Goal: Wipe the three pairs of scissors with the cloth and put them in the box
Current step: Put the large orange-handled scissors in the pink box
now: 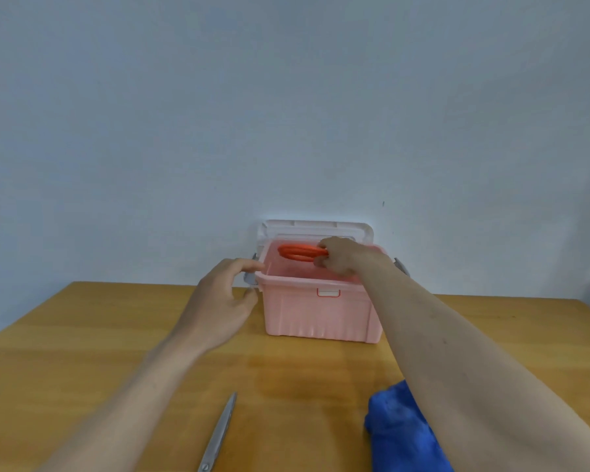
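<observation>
We see our right hand (338,257) pinching orange-handled scissors (298,252) over the pink plastic box (321,315); left-hand fingers (249,265) spread; yellow wooden bench (82,335), pale blue wall (286,97).

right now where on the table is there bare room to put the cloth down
Free: the wood between the pink box in front and the steel scissors and blue cloth, and the table's far-left side. Crowded: the box's left end, by the left hand.

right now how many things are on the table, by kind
scissors: 2, orange-handled scissors in the right hand over the box, silver scissors on the table
box: 1, pink box
cloth: 1, blue cloth
total: 4
</observation>
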`<state>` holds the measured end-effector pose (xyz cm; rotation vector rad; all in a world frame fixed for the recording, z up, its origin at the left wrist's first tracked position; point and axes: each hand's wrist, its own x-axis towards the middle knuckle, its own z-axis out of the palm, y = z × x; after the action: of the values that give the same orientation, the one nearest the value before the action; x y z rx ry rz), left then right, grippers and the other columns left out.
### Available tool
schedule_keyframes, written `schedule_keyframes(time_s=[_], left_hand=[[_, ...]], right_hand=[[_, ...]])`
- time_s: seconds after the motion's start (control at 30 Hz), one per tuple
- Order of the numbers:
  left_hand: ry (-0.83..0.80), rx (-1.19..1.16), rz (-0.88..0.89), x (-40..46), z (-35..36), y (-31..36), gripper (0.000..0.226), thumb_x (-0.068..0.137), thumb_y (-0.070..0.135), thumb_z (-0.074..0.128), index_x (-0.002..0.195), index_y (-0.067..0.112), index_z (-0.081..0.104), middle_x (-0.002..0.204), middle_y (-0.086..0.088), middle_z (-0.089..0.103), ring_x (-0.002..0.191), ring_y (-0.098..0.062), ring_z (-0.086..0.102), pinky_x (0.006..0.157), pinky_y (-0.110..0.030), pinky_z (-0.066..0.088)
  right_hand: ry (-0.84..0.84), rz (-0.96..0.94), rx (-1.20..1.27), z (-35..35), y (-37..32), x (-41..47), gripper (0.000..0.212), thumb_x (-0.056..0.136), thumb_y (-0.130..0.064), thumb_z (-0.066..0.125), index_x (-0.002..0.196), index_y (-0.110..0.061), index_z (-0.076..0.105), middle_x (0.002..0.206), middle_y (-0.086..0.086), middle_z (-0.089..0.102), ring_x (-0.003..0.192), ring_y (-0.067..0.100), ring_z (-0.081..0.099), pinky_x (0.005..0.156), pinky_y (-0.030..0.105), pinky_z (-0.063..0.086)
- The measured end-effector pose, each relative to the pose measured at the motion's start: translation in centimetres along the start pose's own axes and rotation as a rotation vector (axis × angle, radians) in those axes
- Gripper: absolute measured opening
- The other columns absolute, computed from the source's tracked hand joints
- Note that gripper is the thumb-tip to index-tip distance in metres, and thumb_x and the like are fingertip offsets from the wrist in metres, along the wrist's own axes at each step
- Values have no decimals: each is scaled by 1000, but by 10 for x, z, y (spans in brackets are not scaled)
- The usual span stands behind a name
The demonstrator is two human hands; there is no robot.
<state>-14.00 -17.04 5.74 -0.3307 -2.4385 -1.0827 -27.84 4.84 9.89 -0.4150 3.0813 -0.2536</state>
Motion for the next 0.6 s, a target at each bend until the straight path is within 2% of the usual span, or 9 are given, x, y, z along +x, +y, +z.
schedule_keyframes(time_s=[0.03,0.1,0.17,0.23,0.3,0.4,0.5,0.6], left_hand=[[-9,3,-5,2,2,-3,40,90,9,55,124,30,58,127,18,54,122,3,45,97,-14,32],[-25,13,-12,4,6,-6,40,91,10,55,125,31,57,127,18,53,120,4,44,92,-9,31],[-37,24,-17,6,9,-10,40,90,10,55,123,32,57,126,18,52,118,4,44,87,-6,31],[-57,32,-25,7,11,-14,39,90,9,55,121,32,58,126,17,52,119,3,45,86,-6,32],[-68,35,-37,6,11,-17,39,90,9,54,119,33,59,125,18,51,118,2,45,86,-6,32],[-78,31,-49,5,10,-21,39,90,6,51,115,34,61,123,17,51,115,3,46,84,-4,33],[-95,31,-58,3,10,-24,38,91,7,51,115,36,60,124,18,51,116,3,46,84,-4,31],[-121,26,-74,0,13,-24,37,92,8,52,115,36,59,126,17,49,119,0,45,88,-11,32]], right_hand=[[-46,16,-36,2,0,3,28,96,-23,50,122,-17,59,115,6,64,97,25,59,79,33,44],[-161,43,-103,3,-2,8,39,89,-16,48,127,-20,59,120,3,62,105,27,59,88,37,49],[-274,39,-166,5,-7,15,43,84,-18,47,125,-22,58,125,4,61,107,29,58,96,45,49],[-350,39,-206,6,-11,19,41,83,-27,52,123,-23,58,123,6,61,105,28,58,97,48,48],[-394,56,-154,10,-12,22,43,83,-31,57,125,-21,60,123,6,61,107,28,59,97,46,49],[-503,95,-29,16,-10,27,42,86,-26,59,127,-19,62,127,8,63,111,28,62,94,41,51],[-517,91,-50,17,-11,28,44,89,-29,57,132,-30,60,131,2,61,115,28,60,98,44,49],[-461,69,-142,19,-8,32,47,83,-38,60,130,-41,59,133,-2,58,116,28,57,101,49,47]])
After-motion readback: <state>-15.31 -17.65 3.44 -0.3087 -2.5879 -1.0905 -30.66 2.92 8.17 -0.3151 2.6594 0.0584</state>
